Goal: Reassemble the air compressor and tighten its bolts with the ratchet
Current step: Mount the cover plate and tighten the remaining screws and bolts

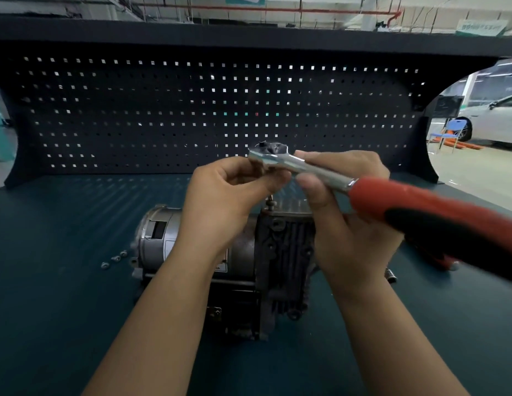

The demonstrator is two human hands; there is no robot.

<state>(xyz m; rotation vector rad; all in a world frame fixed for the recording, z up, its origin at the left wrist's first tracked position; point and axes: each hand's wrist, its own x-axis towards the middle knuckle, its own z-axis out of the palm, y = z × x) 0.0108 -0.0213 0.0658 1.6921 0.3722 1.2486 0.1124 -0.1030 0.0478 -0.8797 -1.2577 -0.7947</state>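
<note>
Dark green covers the top of the bench (pixel 63 281), and a black board full of little square holes (pixel 191 110) stands along its back edge. Past the right end of the board, a white car (pixel 494 121) and a blue chair (pixel 449 132) show in a big hall.

The air compressor (pixel 263 252) lies on its side in the middle of the bench, with its round silver end toward the left edge. Three small nuts (pixel 114 258) lie on the bench just beside that silver end. A small metal socket (pixel 391 274) lies near the right side of the compressor.

Both hands are held up above the compressor. The right hand (pixel 349 224) has its thumb and fingers closed around the shiny metal neck of the ratchet (pixel 320 172). The red and black handle sticks out toward the right edge and looks blurry. The left hand (pixel 229 195) is curled up at the ratchet's head, with its fingertips pinched just under it. Whether something small sits between those fingertips cannot be told.
</note>
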